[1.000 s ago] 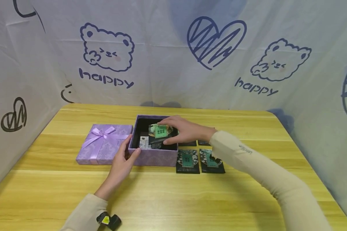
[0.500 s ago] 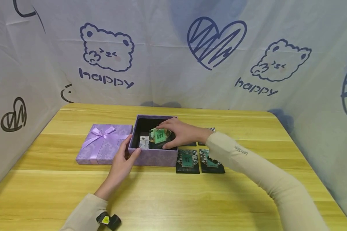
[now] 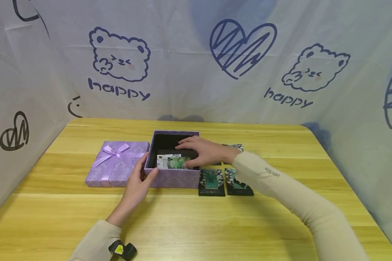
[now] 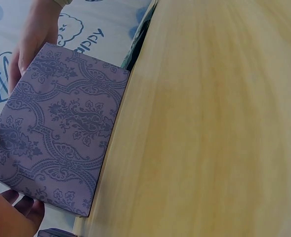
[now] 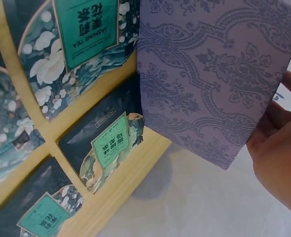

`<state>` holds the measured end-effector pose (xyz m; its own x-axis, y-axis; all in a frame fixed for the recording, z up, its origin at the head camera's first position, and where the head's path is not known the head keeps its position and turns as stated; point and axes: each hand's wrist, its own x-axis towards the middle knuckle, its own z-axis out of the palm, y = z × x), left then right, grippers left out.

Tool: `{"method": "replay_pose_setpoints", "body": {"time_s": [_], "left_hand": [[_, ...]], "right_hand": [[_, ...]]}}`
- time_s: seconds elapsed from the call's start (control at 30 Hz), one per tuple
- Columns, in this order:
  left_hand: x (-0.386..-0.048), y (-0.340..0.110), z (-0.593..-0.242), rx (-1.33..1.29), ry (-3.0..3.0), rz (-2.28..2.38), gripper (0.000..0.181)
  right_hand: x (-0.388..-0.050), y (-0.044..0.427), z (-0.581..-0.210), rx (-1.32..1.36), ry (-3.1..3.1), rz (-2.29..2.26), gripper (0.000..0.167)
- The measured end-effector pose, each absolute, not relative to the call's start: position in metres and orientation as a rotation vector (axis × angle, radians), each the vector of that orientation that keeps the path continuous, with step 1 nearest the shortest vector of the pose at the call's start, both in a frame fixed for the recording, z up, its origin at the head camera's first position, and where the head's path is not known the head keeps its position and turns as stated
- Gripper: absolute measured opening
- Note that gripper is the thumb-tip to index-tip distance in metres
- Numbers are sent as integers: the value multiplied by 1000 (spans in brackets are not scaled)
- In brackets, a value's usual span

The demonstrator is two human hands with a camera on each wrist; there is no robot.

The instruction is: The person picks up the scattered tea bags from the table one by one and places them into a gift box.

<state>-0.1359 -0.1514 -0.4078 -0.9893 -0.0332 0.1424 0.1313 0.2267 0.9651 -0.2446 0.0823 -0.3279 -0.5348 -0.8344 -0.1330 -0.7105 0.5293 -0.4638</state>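
Observation:
A purple patterned gift box (image 3: 173, 178) stands without its lid on the wooden table. My left hand (image 3: 138, 183) holds its near left corner, thumb at the front wall and fingers along the left side. Inside lie a tea packet with a green label (image 3: 175, 163) and, left of it, a whitish one (image 3: 162, 161). Over the box's right side reaches my right hand (image 3: 205, 149), its fingers spread and apart from each other. It seems to pinch nothing; the thumb hides part of the green packet. In the right wrist view, the right hand (image 5: 278, 153) shows beside the box's patterned wall.
The lid (image 3: 99, 175) with a ribbon bow lies left of the box. On the right, several dark tea packets (image 3: 211, 182) lie in rows, some partly under the right forearm. One label reads jasmine tea (image 5: 88, 29). A printed curtain (image 3: 179, 72) hangs behind the table.
The right hand has lowered the green-labelled tea packet into the box and let go of it. It now lies on the bottom. The left hand has stayed on the box.

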Motion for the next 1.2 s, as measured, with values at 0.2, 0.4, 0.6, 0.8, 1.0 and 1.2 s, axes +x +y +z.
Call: {"method": "replay_pose_setpoints", "body": {"time_s": [0.2,0.4,0.6,0.8,1.0,1.2], "left_hand": [[-135,-152,-407,-87,-2355,-1867,61],[-134,-153,-407,-86,-2352,-1858,61],[-135,-154,-408,-85,-2353,-1856,61],[-135,-154,-408,-81,-2350,-1857,61],[-135,-155,-409,-71,-2359,-1837,61],[-136,-153,-410,-79,-2372,-1835,61]], "right_hand": [[-240,88,-325,-1270,2473,-657,58],[-235,102,-322,-1247,2516,-787,53],[-231,122,-327,-1241,2552,-882,51],[-224,143,-337,-1168,2585,-924,53],[-217,161,-355,-1078,2586,-928,57],[-207,183,-376,-1004,2550,-941,61]]}}
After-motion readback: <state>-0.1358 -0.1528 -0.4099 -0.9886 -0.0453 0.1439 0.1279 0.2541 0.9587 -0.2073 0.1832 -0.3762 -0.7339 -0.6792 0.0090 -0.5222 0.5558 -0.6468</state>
